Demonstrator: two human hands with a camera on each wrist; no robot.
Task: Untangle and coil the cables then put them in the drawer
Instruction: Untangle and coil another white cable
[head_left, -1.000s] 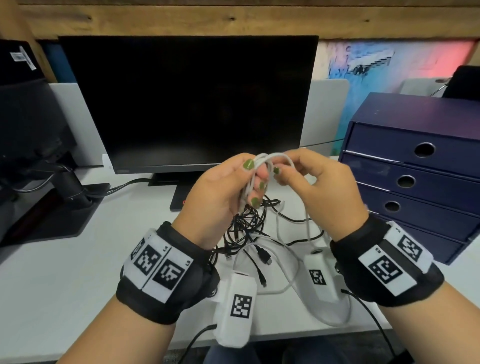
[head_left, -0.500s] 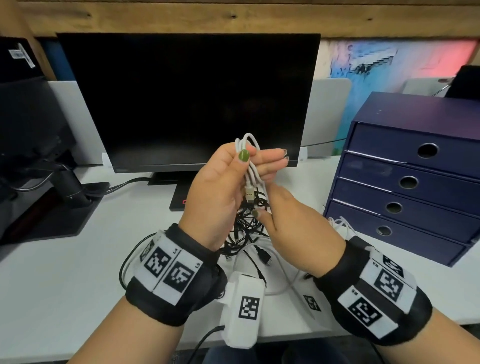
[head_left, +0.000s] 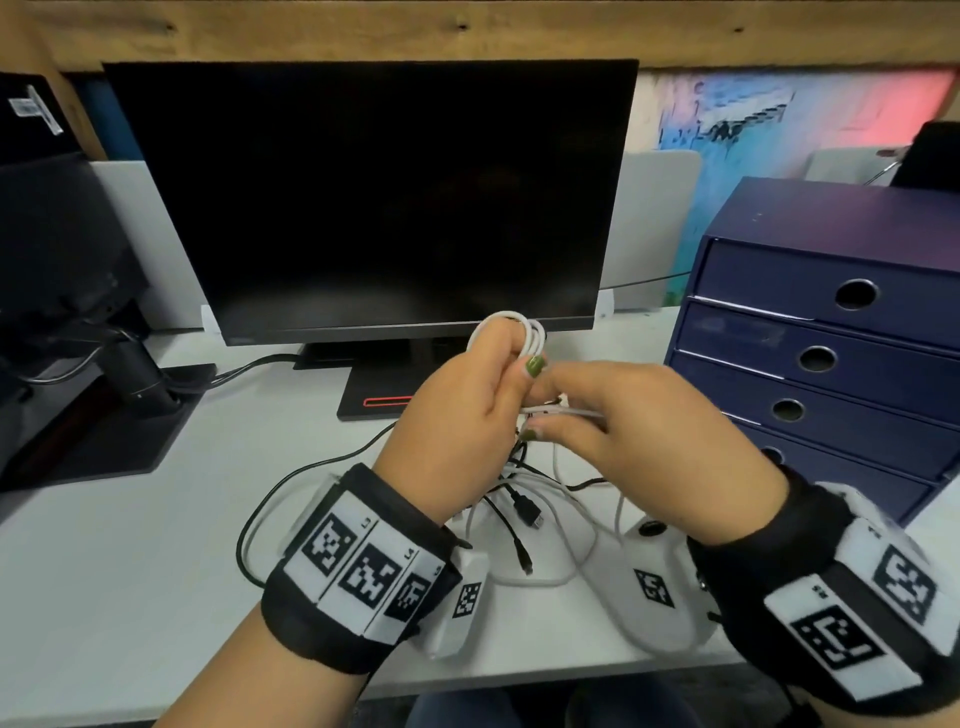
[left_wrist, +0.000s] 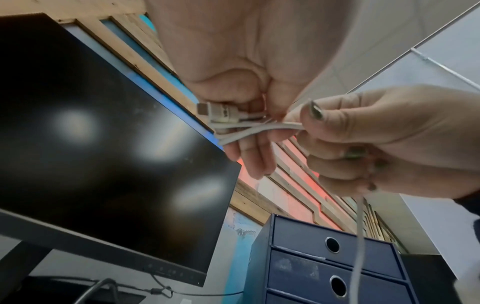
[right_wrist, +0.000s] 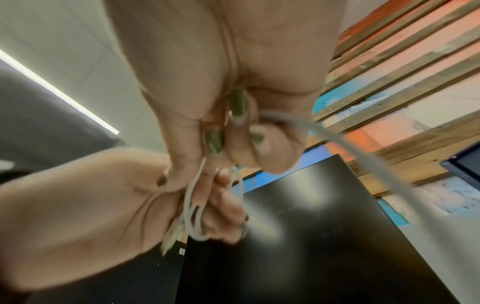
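Far left of the counter (head_left: 93, 587), a smooth white surface: a black matte stand base (head_left: 104, 441) with a dark cylindrical post. Next to it, the monitor (head_left: 363, 197), flat, glossy black, screen dark, on a rectangular foot with a red stripe.

Left hand (head_left: 457, 431) raised over the counter in front of the monitor foot. Its fingers (left_wrist: 259, 156) and thumb are curled round the white cable (head_left: 511, 325), a thin, smooth, round-section cord gathered into several narrow loops that arch above the thumb. Left wrist view: a white rectangular plug (left_wrist: 218, 112) with a metal tip juts out below the palm, alongside the bunched strands.

Right hand (head_left: 649, 447) just beside the left, touching it. Its fingers (left_wrist: 337, 131) pinch one strand of the white cable, which runs level from the left hand's bundle; the slack drops from the right hand toward the counter.

Under both hands, on the counter: the cable tangle (head_left: 524, 499), thin black and white cords crossing, two black plugs showing.

Right: the drawer unit (head_left: 831, 332), dark blue, boxy, matte, four stacked drawers with round finger holes, all closed as far as visible.
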